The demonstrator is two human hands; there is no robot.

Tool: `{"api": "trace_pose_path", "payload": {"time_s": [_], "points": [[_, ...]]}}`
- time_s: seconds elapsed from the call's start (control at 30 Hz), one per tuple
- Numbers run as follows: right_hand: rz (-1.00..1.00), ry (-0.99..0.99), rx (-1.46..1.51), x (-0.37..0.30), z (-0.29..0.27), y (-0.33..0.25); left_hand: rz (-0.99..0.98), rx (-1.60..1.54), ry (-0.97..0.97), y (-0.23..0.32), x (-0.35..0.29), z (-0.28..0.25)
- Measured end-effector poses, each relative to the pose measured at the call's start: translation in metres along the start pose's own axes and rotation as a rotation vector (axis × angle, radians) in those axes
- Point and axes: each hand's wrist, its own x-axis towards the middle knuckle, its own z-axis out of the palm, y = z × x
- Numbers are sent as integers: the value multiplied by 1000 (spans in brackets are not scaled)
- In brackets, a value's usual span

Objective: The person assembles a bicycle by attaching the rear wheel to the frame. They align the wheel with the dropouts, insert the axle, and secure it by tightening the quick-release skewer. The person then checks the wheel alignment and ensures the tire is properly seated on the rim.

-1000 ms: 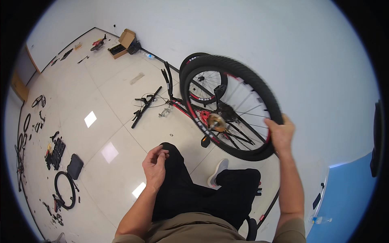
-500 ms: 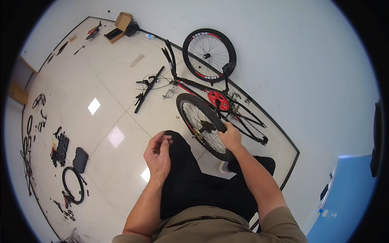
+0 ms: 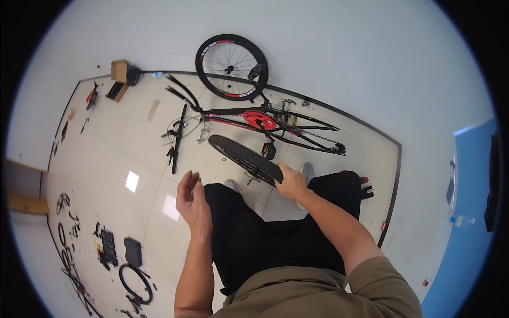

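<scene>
My right hand (image 3: 292, 182) is closed around the knobby black tyre of a bicycle wheel (image 3: 241, 152), at its near end. The wheel shows nearly edge-on in front of my legs, so much of its rim and spokes is hidden. Above my left knee, my left hand (image 3: 192, 204) is raised and holds nothing, its fingers loosely bent and apart from the thumb. Just beyond the held wheel lies a black and red bicycle frame (image 3: 230, 120) with a red chainring (image 3: 259, 121) and a pedal (image 3: 269, 150).
A second wheel (image 3: 229, 70) leans on the wall behind the frame. Left of the frame lies a handlebar (image 3: 178, 140) with cables. Farther left are a tool case (image 3: 108, 248), a dark case (image 3: 133, 252), another wheel (image 3: 122, 275) and an opened cardboard box (image 3: 119, 71).
The held wheel has tipped from showing its spokes to nearly edge-on. My left hand's fingers have spread from the thumb. My view has turned, and both shoes now show.
</scene>
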Motion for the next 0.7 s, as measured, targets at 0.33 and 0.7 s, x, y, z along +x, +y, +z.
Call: {"api": "trace_pose_path", "payload": {"time_s": [0.33, 0.7], "points": [[-142, 150, 112, -21, 27, 13, -1011, -180, -107, -97, 79, 128], [-242, 75, 242, -24, 44, -2, -606, 98, 97, -101, 58, 143]]}}
